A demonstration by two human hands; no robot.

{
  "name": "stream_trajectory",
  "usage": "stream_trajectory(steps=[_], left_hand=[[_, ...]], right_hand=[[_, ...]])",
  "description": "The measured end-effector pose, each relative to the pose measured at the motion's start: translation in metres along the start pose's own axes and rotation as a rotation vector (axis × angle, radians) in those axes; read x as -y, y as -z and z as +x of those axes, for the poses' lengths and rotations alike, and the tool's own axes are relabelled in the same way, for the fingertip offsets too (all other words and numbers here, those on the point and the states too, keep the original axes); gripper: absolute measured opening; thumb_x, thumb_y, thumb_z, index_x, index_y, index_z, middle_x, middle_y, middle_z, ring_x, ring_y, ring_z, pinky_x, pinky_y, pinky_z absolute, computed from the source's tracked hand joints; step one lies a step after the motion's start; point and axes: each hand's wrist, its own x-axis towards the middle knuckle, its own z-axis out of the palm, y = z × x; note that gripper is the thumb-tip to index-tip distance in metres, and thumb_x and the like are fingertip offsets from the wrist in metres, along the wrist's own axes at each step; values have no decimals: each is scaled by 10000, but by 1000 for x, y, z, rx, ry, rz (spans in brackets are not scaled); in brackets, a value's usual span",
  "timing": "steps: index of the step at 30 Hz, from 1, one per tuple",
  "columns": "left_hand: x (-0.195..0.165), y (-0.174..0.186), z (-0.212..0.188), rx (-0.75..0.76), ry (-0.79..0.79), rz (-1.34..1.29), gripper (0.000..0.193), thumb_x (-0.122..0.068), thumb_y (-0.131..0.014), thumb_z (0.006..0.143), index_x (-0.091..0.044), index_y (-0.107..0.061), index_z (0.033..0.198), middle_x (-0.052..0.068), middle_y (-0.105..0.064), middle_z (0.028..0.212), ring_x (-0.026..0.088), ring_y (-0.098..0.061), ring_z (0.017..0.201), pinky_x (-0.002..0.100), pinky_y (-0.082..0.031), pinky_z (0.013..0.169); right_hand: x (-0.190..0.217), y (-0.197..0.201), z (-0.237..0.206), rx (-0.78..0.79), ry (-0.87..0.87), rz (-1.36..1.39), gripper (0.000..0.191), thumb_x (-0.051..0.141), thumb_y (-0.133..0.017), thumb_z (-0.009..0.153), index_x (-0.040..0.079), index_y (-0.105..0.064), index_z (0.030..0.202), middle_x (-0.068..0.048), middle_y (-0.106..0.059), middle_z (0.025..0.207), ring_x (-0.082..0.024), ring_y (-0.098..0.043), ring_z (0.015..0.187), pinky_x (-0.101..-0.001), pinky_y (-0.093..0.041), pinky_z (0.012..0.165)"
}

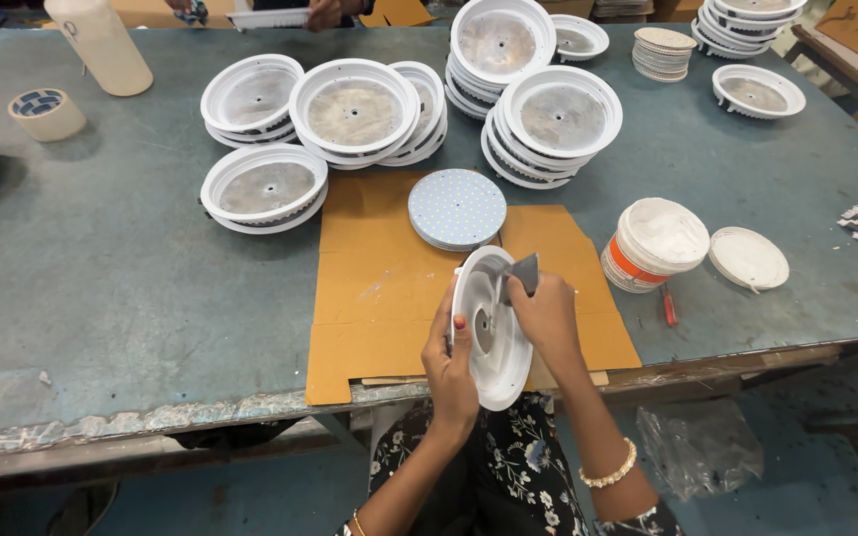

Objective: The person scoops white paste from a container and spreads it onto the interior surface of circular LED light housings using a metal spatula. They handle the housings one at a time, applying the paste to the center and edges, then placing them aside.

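Step in hand, judged: spreading paste inside a white round housing [494, 342], held tilted on edge above the cardboard sheet [379, 298] at the counter [101, 278] edge. Left hand [452, 372] grips its rim; right hand [545, 313] is closed on a small grey scraper [521, 273] (blade inside the dish). Next move calls for even strokes, housing steady.

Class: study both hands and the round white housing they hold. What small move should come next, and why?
Probably draw the grey scraper across the housing's inner face. The right hand already presses it inside the rim, while the left hand steadies the housing on edge above the cardboard.
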Motion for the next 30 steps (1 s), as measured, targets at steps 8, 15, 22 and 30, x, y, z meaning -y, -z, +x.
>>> stream_trajectory(steps=[8,15,22,30], left_hand=[[15,11,10,1,-9,-63,569,-325,-499,1062,73,-497,1470,196,-572,1476,250,-530,1369,360,-381,1156],[15,17,22,-43,59,-153,561,-328,-457,1070,78,-521,1453,199,-620,1407,236,-576,1291,359,-422,1112],[13,14,26,-49,30,-119,562,-335,-456,1075,85,-517,1444,181,-601,1440,221,-557,1333,342,-401,1135],[21,12,27,-52,77,-154,557,-326,-463,1069,79,-522,1447,193,-622,1397,233,-584,1277,359,-433,1104]], right_hand=[[64,14,-43,138,446,65,234,128,-664,919,-21,-703,1096,-219,-724,949,-355,-709,833,-415,-540,727],[34,25,-50,221,472,127,250,105,-633,920,13,-730,1131,-189,-767,1001,-317,-751,885,-398,-559,782],[-9,6,-12,139,26,-9,235,210,-712,872,-18,-746,917,-193,-730,732,-321,-741,659,-414,-542,631],[29,14,-35,327,280,149,307,65,-648,881,27,-711,1178,-159,-763,1006,-285,-775,883,-382,-589,762]])
